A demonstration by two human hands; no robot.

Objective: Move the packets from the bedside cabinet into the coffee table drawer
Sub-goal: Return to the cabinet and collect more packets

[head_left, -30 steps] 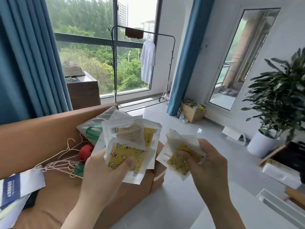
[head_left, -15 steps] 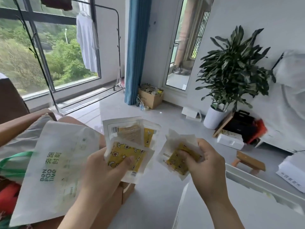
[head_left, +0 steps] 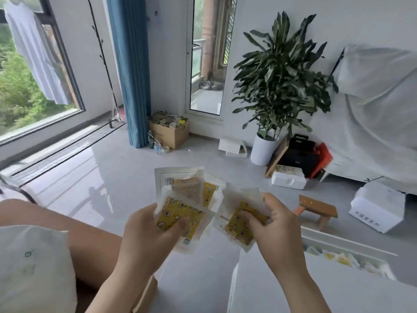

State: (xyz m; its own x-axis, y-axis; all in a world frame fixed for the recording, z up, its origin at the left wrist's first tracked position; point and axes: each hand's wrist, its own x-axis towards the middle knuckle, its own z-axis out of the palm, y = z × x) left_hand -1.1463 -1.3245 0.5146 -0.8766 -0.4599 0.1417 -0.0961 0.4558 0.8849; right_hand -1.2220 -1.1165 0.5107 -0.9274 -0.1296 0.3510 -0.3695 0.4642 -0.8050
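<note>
Your left hand is clamped on a fanned stack of packets, thumb pressed across the front one's yellow print. Your right hand is pinched shut on another small bunch of packets, just beside the first at its 3 o'clock; whether the two bunches touch, you cannot tell. Both are held in the air over glossy pale grey floor.

At 5 o'clock sits the white coffee table, its drawer open at 4 o'clock, with more yellow-printed packets lying inside. A small wooden stool stands just past it. At 1 o'clock a leafy plant in a white pot stands against the wall, with black and red cases and a white box near its foot. A white-draped shape fills 2 o'clock. At 12 o'clock a glass door shows a balcony; a blue curtain hangs at 11 o'clock, with a cardboard box at its base. A large window with a hanging white garment fills 10 o'clock.
</note>
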